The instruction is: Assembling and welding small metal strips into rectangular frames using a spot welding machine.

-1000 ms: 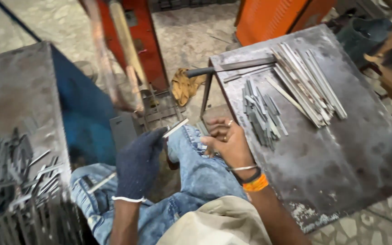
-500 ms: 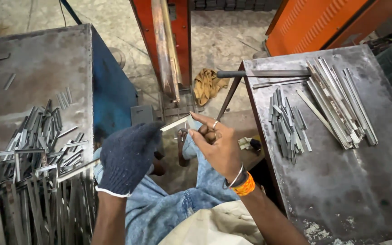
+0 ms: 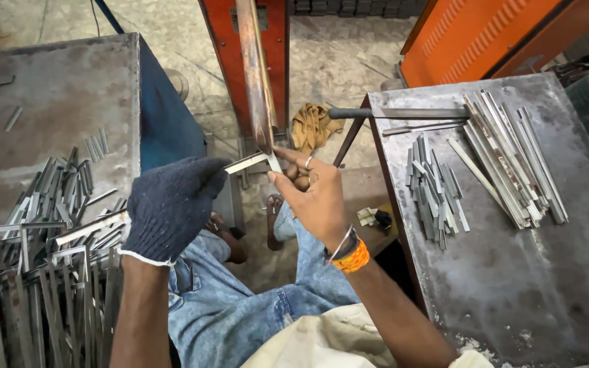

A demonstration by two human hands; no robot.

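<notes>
My left hand (image 3: 170,204) wears a dark knit glove and grips a long flat metal strip (image 3: 172,193) whose far end pokes out toward the centre. My bare right hand (image 3: 311,193), with a ring and an orange wristband, pinches a short metal piece (image 3: 272,161) against the tip of that strip. Both hands meet just below a rusty vertical bar (image 3: 256,71) of an orange machine (image 3: 240,41). My legs in blue jeans sit below.
A steel table (image 3: 547,272) on the right carries a pile of short metal strips (image 3: 434,187) and long strips (image 3: 509,160). A left bench (image 3: 49,88) holds several bent strips (image 3: 42,225). A yellow rag (image 3: 311,126) lies on the floor.
The view has shifted left and down. Both hands have risen and moved closer to the rusty vertical bar, still holding the strip and short piece together.
</notes>
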